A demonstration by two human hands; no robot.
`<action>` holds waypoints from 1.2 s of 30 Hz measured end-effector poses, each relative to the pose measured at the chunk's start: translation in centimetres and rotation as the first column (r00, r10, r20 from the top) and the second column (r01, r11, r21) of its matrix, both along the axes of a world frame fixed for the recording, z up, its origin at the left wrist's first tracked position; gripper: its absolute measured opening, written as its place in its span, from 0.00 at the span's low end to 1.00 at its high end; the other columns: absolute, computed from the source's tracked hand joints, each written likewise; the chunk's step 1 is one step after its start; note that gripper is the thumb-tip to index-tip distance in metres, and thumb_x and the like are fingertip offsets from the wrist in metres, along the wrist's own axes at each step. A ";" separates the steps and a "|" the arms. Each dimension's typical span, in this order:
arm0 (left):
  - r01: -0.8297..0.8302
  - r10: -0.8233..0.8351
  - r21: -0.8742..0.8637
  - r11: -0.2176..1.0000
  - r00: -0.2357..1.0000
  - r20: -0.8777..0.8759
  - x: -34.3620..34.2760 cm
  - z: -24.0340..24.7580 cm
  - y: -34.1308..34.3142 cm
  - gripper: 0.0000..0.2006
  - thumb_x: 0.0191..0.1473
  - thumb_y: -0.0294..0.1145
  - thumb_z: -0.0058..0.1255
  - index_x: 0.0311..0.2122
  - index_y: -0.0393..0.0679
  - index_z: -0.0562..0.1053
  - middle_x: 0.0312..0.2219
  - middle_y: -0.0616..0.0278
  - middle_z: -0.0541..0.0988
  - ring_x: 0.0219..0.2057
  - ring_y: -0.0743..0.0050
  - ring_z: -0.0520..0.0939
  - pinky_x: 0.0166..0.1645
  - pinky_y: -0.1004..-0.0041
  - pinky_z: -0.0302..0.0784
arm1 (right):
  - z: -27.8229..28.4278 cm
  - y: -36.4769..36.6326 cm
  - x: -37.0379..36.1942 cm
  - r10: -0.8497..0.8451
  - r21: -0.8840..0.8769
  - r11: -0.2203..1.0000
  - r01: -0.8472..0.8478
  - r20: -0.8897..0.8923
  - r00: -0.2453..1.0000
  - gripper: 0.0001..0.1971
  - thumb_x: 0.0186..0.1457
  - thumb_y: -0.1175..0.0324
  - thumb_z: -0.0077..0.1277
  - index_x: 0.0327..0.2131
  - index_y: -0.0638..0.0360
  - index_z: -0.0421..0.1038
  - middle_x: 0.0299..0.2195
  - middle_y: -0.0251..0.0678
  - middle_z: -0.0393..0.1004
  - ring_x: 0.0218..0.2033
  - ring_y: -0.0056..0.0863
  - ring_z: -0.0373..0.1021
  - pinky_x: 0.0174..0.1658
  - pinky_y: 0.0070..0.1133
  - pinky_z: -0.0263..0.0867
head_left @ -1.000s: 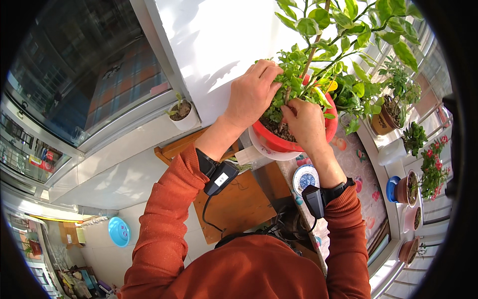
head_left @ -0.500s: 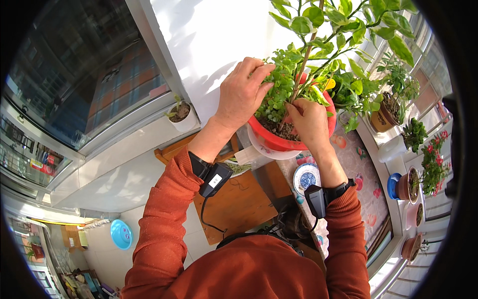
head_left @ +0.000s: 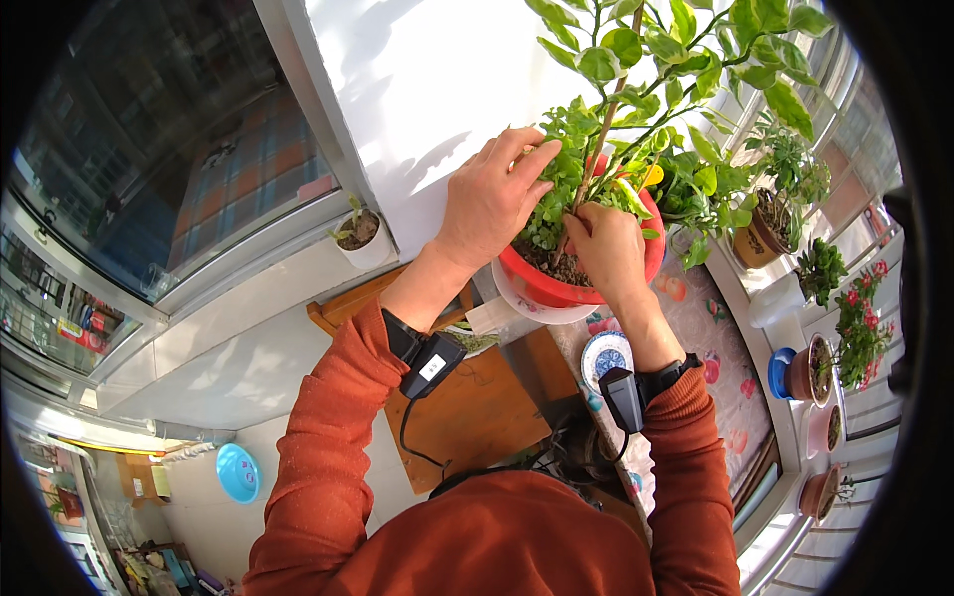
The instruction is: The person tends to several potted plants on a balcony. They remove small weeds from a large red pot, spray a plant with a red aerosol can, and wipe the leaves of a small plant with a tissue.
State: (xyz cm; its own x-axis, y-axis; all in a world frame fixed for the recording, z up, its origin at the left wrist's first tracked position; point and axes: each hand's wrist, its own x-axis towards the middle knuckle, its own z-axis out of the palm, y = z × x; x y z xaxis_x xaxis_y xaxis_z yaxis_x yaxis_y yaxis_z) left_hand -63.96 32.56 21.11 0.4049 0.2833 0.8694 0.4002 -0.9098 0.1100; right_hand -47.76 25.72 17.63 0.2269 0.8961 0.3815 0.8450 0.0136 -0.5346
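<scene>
A red pot [head_left: 651,214] holds dark soil [head_left: 552,260], low green leafy plants [head_left: 571,129] and a tall plant with pale-edged leaves [head_left: 681,45]. Up through its middle runs a thin brown stem [head_left: 603,134]. My left hand [head_left: 487,199] is at the pot's left side, fingers apart, their tips against the low leaves. Close to the soil, my right hand [head_left: 611,253] is closed in a pinch at the foot of the brown stem. Its fingertips cover whatever is between them.
Below the pot is a white saucer [head_left: 547,310]. A blue-patterned plate [head_left: 606,358] lies on the flowered tablecloth [head_left: 730,348]. A small white pot [head_left: 368,243] stands on the left ledge; several potted plants line the right sill, including a red-flowered one [head_left: 860,333]. A wooden stool [head_left: 472,402] is below.
My left hand has shifted slightly down and right, against the low leaves. The right hand stays pinched by the stem. The whole view has moved a little.
</scene>
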 end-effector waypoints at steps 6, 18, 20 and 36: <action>0.008 -0.007 -0.021 1.000 1.000 0.005 -0.8 0.1 -1.6 0.32 0.39 0.26 0.64 0.54 0.50 0.68 0.56 0.62 0.66 0.31 0.74 0.80 0.34 0.75 0.78 | 0.8 -1.0 -0.1 0.008 -0.046 0.999 -0.013 -0.121 0.993 0.11 0.54 0.64 0.52 0.31 0.63 0.77 0.16 0.34 0.74 0.12 0.21 0.68 0.19 0.20 0.64; 0.125 0.035 -0.406 0.905 0.930 0.365 -5.7 -4.1 -1.2 0.25 0.56 0.31 0.53 0.58 0.43 0.62 0.53 0.59 0.65 0.39 0.77 0.76 0.39 0.76 0.73 | 1.1 -3.2 0.5 0.039 0.018 0.999 -0.035 -0.311 0.950 0.10 0.55 0.69 0.52 0.36 0.67 0.76 0.19 0.35 0.76 0.15 0.15 0.68 0.18 0.14 0.63; 0.160 0.073 -0.518 0.840 0.913 0.401 -6.6 -5.7 -1.3 0.24 0.56 0.33 0.53 0.57 0.44 0.62 0.51 0.60 0.66 0.38 0.77 0.76 0.38 0.76 0.73 | 0.9 -3.9 0.7 0.055 0.082 0.996 -0.032 -0.306 0.950 0.10 0.56 0.69 0.52 0.36 0.67 0.76 0.18 0.34 0.75 0.15 0.15 0.68 0.18 0.14 0.63; 0.216 0.111 -0.585 0.782 0.874 0.472 -3.8 -8.1 -3.3 0.18 0.52 0.24 0.51 0.49 0.42 0.67 0.42 0.62 0.71 0.46 0.72 0.72 0.49 0.69 0.67 | 1.6 -6.6 -0.8 0.055 0.291 0.957 -0.007 -0.156 0.986 0.07 0.52 0.72 0.55 0.35 0.63 0.75 0.23 0.34 0.73 0.22 0.19 0.70 0.26 0.17 0.63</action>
